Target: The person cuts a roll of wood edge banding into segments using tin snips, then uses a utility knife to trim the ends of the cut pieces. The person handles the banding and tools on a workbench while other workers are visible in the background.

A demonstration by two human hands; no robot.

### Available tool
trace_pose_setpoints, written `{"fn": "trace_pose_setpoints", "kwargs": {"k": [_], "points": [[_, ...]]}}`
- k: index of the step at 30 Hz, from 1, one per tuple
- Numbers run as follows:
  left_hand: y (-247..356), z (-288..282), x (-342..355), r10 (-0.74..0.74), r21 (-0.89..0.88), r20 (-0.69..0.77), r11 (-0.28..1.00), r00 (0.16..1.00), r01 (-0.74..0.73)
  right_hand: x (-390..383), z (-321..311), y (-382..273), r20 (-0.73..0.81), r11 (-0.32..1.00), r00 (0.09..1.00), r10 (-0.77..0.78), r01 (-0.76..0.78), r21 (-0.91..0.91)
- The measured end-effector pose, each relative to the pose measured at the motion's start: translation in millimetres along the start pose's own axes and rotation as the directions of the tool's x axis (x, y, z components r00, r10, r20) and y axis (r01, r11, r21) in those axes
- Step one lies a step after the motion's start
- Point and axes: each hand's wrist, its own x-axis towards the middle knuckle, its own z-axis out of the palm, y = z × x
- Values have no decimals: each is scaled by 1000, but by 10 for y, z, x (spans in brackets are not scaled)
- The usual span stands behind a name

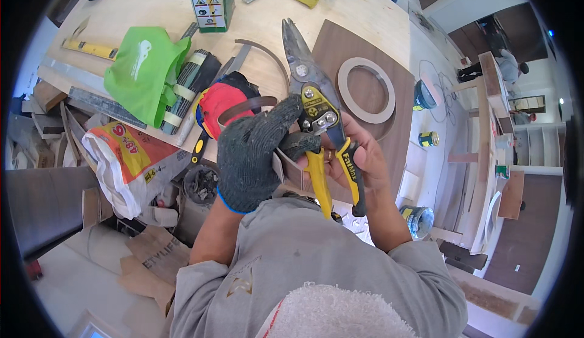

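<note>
My left hand (249,158), in a dark knit glove with a blue cuff, grips a thin curved edging strip (289,171) beside the pivot of yellow-and-black tin snips (315,110). My bare right hand (368,162) is closed around the snips, partly behind them, with the blades pointing away from me. A pale roll of edging tape (384,89) lies on a brown panel (331,43) to the right. Left of my glove, a brown strip (255,102) curves over a red-and-black fabric item (219,107).
A plywood table (261,22) holds a green bag (140,70), dark rolls (194,79), levels, rulers and a tin (210,6). Offcuts, a white sack (121,174) and a bucket crowd the lower left. Cans stand at right, near a wooden frame; a person (508,67) is at far right.
</note>
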Motion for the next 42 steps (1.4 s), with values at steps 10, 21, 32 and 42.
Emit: {"fn": "trace_pose_setpoints", "kwargs": {"k": [10,21,32,42], "points": [[86,-17,-84,183,205,11,962,983,-181,-61,-57,40,38,999,998,44,-43,-29],[113,59,-150,175,161,16,971,984,-175,-165,-89,43,42,996,999,19,-15,-90],[84,73,-163,141,141,107,978,984,-155,-257,-150,29,33,984,999,30,-24,-176],[-331,49,-199,-398,24,-50,916,916,400,790,-988,-74,-483,845,874,57,-300,-443]]}}
